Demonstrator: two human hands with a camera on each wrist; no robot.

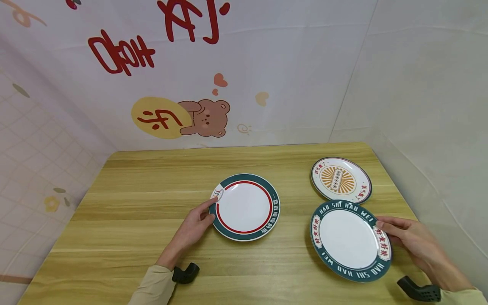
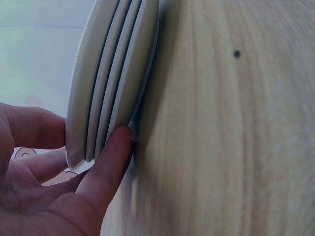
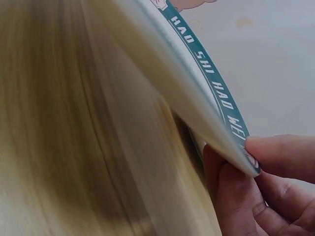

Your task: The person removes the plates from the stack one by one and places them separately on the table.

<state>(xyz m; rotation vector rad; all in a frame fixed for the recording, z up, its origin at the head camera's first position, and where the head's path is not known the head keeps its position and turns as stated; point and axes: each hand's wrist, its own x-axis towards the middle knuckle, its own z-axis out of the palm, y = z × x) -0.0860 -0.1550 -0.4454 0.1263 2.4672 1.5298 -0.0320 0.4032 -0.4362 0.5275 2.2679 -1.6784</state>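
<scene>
My left hand (image 1: 192, 224) holds the left edge of a stack of plates (image 2: 113, 73), fingers on the rims. Several rims show one above another in the left wrist view. The top plate (image 1: 244, 209) is white with a green rim and a red ring; the head view hides those beneath. My right hand (image 1: 413, 241) pinches the right rim of a green-rimmed plate (image 1: 348, 241) lettered "HAO SHI HAO WEI", thumb on top and fingers underneath. This plate is tilted, its underside showing above the table in the right wrist view.
A white plate (image 1: 339, 178) with an orange sunburst and a dark rim lies behind the held plate, which overlaps its near edge in the head view. The wood-grain table (image 1: 152, 182) meets a printed cloth wall (image 1: 297, 76) at the back; a pale wall (image 1: 438, 127) stands at the right.
</scene>
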